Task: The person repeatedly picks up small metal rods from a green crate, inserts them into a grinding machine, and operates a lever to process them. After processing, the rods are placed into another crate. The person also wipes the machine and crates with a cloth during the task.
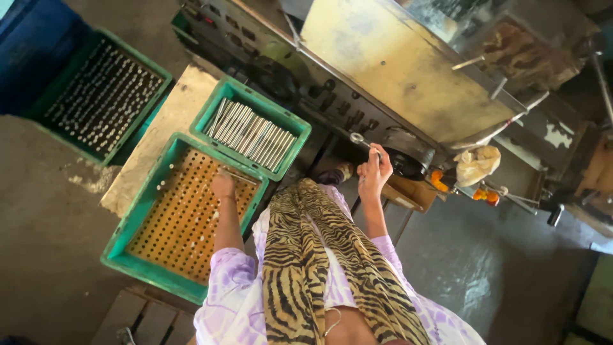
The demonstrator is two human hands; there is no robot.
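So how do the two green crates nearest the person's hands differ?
The far green crate holds a row of long metal rods lying flat side by side. The near green crate holds an orange perforated board, mostly bare holes, with only a few small pale pieces along its edges. The left hand rests in the near crate; no hand touches the far one. The near crate looks larger. Both are green, rectangular and plastic.

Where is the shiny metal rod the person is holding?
In the head view, the shiny metal rod sits right of centre, pinched in the right hand, just in front of the big machine and its round black opening.
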